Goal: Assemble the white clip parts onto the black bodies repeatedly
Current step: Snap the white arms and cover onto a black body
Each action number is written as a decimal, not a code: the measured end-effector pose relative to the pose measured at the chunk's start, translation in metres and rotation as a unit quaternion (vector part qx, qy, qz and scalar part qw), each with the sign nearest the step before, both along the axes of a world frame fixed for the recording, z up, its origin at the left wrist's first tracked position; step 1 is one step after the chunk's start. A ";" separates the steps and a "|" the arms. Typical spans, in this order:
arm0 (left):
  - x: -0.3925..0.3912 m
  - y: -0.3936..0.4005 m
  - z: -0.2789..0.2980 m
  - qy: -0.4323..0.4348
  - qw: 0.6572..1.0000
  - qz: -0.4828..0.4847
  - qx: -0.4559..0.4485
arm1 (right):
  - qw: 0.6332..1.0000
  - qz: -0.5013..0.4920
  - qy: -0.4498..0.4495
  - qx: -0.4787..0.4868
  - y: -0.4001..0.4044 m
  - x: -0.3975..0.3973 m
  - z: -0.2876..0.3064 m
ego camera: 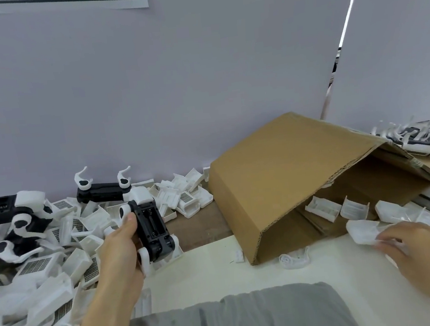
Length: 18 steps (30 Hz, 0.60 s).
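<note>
My left hand [122, 249] grips a black body [151, 224] with white parts at both ends, holding it above the white pile on the left. My right hand [413, 245] reaches to the right of the cardboard box [276, 172] and pinches a white clip part [363, 231] at its near edge. More white clip parts [322, 208] lie in and in front of the tipped box's mouth. Another assembled black body [100, 192] stands against the wall.
A big heap of white parts [40, 274] covers the table's left side, with several assembled black-and-white units [22, 231] on it. More finished units [418, 138] lie at the far right behind the box flap. A loose white piece [294, 259] lies by the box corner. Grey cloth [238, 319] fills the near edge.
</note>
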<state>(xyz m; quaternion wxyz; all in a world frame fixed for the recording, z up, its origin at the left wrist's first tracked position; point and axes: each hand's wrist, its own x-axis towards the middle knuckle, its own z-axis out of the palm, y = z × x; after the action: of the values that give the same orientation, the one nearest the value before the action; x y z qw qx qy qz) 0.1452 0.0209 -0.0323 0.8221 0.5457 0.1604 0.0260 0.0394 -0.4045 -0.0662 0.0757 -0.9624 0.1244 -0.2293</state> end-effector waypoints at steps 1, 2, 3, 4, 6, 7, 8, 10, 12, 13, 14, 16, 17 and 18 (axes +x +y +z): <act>0.000 0.000 0.000 -0.001 1.000 0.000 0.000 | 0.999 0.032 -0.025 -0.006 0.003 -0.002 0.004; -0.001 0.000 0.000 -0.001 1.000 0.000 -0.001 | 0.997 0.061 -0.044 0.002 0.007 -0.005 0.008; -0.001 0.000 0.000 0.000 1.000 -0.001 -0.001 | 0.995 0.081 -0.054 0.018 0.013 -0.010 0.013; -0.001 0.000 0.000 0.000 1.000 -0.001 0.001 | 0.993 0.091 -0.063 0.047 0.020 -0.013 0.020; 0.000 0.000 0.001 0.000 1.000 0.001 0.003 | 0.982 0.091 -0.055 0.156 0.039 -0.022 0.036; -0.001 -0.001 0.001 0.001 1.000 0.003 0.004 | 0.969 0.096 -0.038 0.224 0.048 -0.025 0.044; -0.001 -0.001 0.002 0.004 1.000 0.004 0.006 | 0.945 0.123 -0.002 0.303 0.057 -0.028 0.050; 0.000 -0.001 0.002 0.008 1.000 0.008 0.012 | 0.844 0.191 0.081 0.495 0.080 -0.031 0.061; -0.001 -0.002 0.003 0.012 1.000 0.012 0.018 | 0.688 0.208 0.103 0.688 0.110 -0.032 0.068; -0.002 -0.002 0.004 0.012 1.000 0.013 0.018 | 0.619 0.213 0.102 0.749 0.124 -0.032 0.069; -0.002 -0.003 0.005 0.011 1.000 0.014 0.014 | 0.568 0.223 0.103 0.786 0.137 -0.030 0.068; -0.002 -0.004 0.006 0.010 1.000 0.015 0.004 | 0.509 0.242 0.117 0.818 0.158 -0.024 0.068; -0.003 -0.004 0.006 0.010 1.000 0.016 0.001 | 0.494 0.251 0.123 0.824 0.167 -0.019 0.068; -0.002 -0.004 0.006 0.011 1.000 0.018 0.000 | 0.477 0.261 0.128 0.829 0.175 -0.014 0.070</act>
<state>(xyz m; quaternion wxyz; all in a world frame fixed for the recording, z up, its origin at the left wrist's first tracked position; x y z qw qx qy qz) 0.1428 0.0172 -0.0263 0.8194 0.5432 0.1796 0.0348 0.0257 -0.2297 0.0038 0.8781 -0.4584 0.0078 0.1366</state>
